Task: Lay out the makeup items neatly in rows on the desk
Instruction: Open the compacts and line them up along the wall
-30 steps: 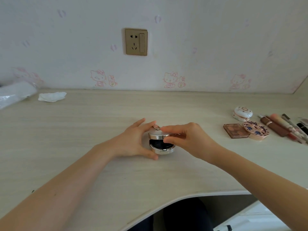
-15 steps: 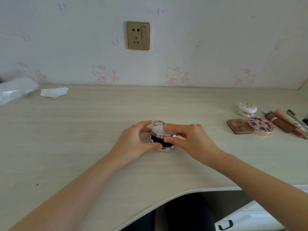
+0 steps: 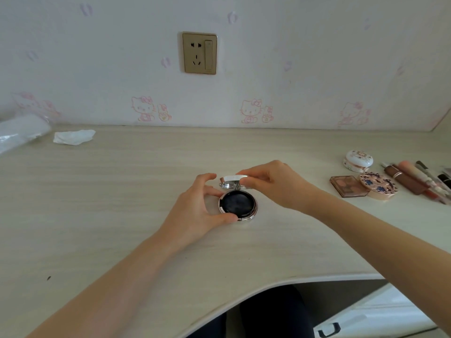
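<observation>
At frame centre the left hand (image 3: 195, 211) curls around the round silver compact with a black inner disc (image 3: 237, 205), thumb and fingers gripping its base on the pale wood-grain bench (image 3: 122, 191). The right hand (image 3: 275, 184) pinches the compact's raised silver lid (image 3: 233, 179) just above. At the right edge sit a brown square eyeshadow palette (image 3: 346, 186), a floral round compact (image 3: 378, 185), a white domed case (image 3: 358, 161) and several lipstick tubes (image 3: 407, 179). A crumpled white tissue (image 3: 73, 137) lies upper left.
</observation>
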The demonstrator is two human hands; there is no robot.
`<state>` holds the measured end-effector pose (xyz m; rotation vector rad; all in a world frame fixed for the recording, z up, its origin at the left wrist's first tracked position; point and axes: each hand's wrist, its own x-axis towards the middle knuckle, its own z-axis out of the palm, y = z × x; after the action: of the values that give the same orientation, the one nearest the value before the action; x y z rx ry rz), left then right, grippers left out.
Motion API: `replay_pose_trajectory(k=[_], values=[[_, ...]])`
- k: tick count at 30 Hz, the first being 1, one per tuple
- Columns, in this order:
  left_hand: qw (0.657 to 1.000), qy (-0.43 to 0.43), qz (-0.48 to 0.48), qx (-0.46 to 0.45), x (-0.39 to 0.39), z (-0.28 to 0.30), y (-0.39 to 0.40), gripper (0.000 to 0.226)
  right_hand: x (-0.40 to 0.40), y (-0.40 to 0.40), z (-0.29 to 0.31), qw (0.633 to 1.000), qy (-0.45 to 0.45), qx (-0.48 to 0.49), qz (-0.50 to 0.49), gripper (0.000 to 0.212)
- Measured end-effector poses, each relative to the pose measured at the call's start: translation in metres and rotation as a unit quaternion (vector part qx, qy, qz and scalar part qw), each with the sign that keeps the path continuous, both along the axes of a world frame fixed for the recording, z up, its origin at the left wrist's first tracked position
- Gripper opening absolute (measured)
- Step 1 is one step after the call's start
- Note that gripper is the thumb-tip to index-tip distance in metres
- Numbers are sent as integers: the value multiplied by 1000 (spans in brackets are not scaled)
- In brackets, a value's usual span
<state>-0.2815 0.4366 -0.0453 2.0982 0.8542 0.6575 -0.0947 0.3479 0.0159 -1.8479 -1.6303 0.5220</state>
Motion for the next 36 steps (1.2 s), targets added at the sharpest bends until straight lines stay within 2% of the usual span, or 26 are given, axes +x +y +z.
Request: replay_pose_trajectory(k=[6,12,15,22,24,27,30,33,36], values=[[999,-5,33,11,-3,-3,-4,58,2,7,1,1000,7,-23,7,20],[998,0,34,61,-2,0,-7,40,-4,12,-2,1000,23,-11,3,24],[995,5,33,89,-3,0,-9,43,-5,12,-4,999,34,-16,-2,25],[993,-3,24,118,-4,1,-12,47,-13,-12,-33,993,65,21,-97,51],[992,-9,24,127,-4,3,-13,49,-18,-21,-44,994,39,17,-96,49],[990,-13,20,137,-4,4,-15,60,-24,-29,-54,995,-33,53,-77,33],[991,-13,5,136,-3,2,-14,56,-27,-29,-54,993,-79,73,-54,20],[990,-1,-6,142,-3,-1,-11,47,-28,-28,-55,991,-93,92,-42,27],[988,40,1,152,-3,-7,-8,53,-29,-28,-56,989,-112,93,-40,39]])
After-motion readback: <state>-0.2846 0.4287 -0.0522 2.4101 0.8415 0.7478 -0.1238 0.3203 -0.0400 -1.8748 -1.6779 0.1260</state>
